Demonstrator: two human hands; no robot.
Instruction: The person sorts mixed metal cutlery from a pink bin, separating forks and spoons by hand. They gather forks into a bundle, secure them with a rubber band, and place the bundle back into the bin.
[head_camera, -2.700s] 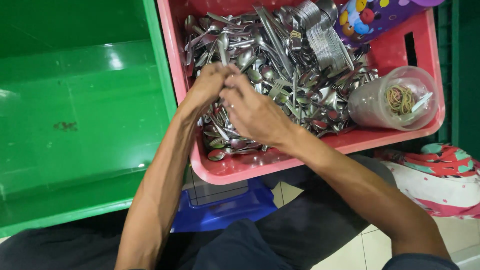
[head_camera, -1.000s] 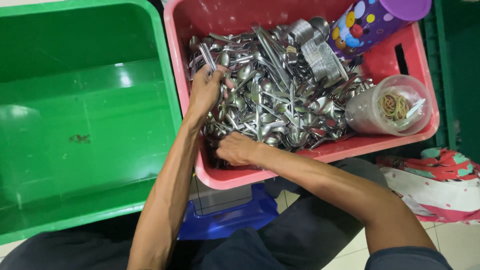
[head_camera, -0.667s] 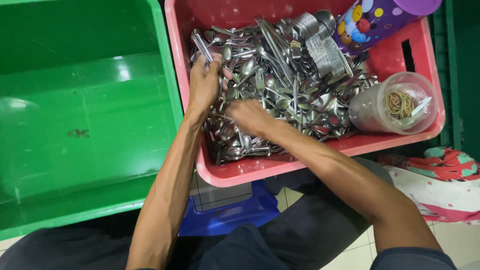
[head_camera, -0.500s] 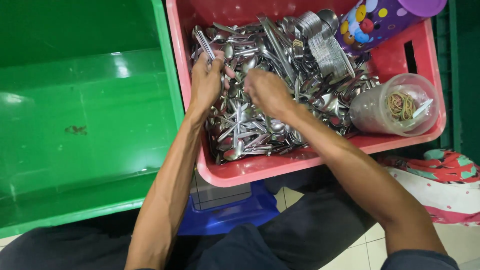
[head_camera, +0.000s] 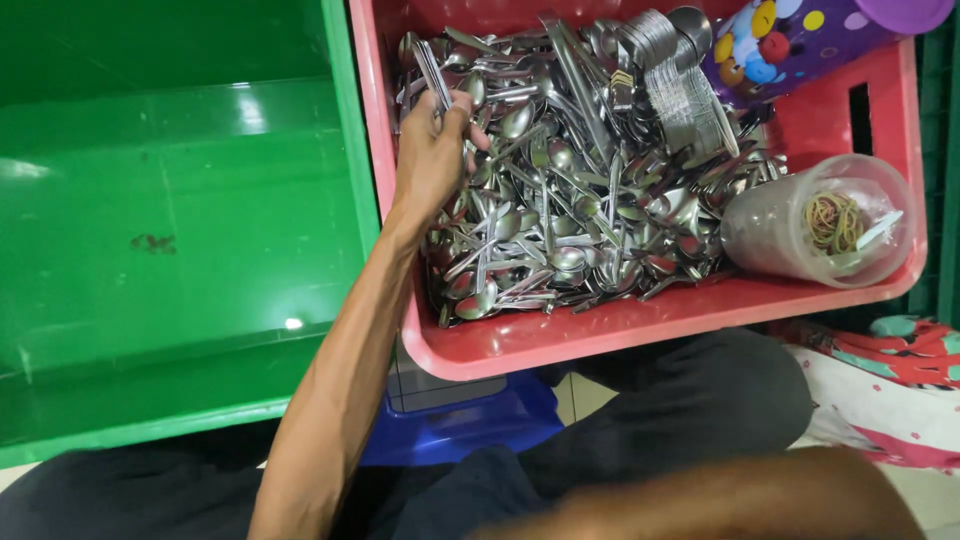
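A red plastic crate (head_camera: 640, 330) holds a big pile of steel spoons (head_camera: 580, 210). My left hand (head_camera: 432, 150) rests at the pile's upper left, fingers closed around a small bunch of spoons (head_camera: 432, 75) whose handles stick up past my thumb. Of my right arm, only a blurred stretch of forearm (head_camera: 720, 500) shows along the bottom edge. The right hand itself is out of the picture.
A large green crate (head_camera: 180, 230) stands to the left, touching the red one. Inside the red crate lie a clear plastic cup of rubber bands (head_camera: 820, 220) and a purple dotted canister (head_camera: 800, 40). A blue stool (head_camera: 470, 430) sits below, and a patterned cloth (head_camera: 890, 380) lies at the right.
My right hand has drawn back out of the spoon pile toward my body and left the view. My left hand stays at the pile's upper left, still gripping spoons.
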